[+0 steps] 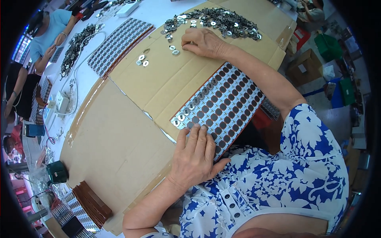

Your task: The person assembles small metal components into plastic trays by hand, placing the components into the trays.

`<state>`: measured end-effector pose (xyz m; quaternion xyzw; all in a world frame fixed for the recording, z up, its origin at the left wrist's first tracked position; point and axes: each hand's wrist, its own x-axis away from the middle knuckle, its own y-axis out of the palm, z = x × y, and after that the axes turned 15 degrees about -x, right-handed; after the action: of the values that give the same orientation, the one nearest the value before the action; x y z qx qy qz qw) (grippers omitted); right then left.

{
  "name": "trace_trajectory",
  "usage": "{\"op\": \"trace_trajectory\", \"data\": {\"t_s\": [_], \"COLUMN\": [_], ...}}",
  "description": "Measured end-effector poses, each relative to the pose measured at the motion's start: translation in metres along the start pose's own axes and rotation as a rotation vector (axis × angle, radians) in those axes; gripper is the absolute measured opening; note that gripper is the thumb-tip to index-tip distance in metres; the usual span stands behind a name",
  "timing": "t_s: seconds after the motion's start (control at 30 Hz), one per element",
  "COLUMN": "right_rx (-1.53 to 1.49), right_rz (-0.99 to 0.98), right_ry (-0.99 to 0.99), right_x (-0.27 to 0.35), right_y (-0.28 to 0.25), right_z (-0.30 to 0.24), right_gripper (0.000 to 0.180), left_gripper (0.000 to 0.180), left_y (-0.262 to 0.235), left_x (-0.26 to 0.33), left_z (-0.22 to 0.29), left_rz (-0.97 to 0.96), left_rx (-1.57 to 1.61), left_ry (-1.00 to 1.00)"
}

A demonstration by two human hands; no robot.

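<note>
My left hand [194, 152] lies with outstretched fingers on the near-left end of a light-blue sheet with rows of dark round spots [224, 101]. Along the sheet's far-left edge, small oval metal pieces [191, 106] sit in a row on the spots. Over the cardboard, just short of a heap of loose metal pieces [222, 20], is my right hand [204, 43]. Its thumb and fingers are curled together; whatever they may hold is too small to make out. A few loose metal pieces [173, 49] lie just left of it, and more [143, 60] lie farther left.
Brown cardboard [119, 146] covers the table. Beyond it are a stack of spotted sheets [119, 43], another heap of metal pieces [77, 47] and a white power strip [61, 102] with its cable. Reddish-brown strips [92, 204] are stacked at the lower left. A co-worker [51, 33] sits across the table.
</note>
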<state>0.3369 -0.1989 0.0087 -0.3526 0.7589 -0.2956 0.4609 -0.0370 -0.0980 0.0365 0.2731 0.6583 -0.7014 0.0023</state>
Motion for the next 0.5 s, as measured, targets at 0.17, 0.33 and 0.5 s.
{"op": "trace_trajectory", "data": {"t_s": [0.17,0.33,0.5], "right_rx": [-0.015,-0.715,-0.947], "right_rz": [0.098,0.307,0.161], "right_ry": [0.134,0.643,0.747], "right_x": [0.02,0.055,0.092], "right_y": [-0.016,-0.044,-0.055], "right_z": [-0.017,-0.066,-0.1], "right_gripper": [0.018,0.015,0.022], "left_gripper": [0.066,0.064,0.065], "left_y": [0.004,0.001,0.003], "left_x": [-0.001,0.001,0.0], "left_z": [-0.005,-0.007,-0.009], "left_rz": [0.055,0.046,0.038], "left_rx": [0.031,0.048,0.057], "left_ry": [0.005,-0.013,-0.028]}}
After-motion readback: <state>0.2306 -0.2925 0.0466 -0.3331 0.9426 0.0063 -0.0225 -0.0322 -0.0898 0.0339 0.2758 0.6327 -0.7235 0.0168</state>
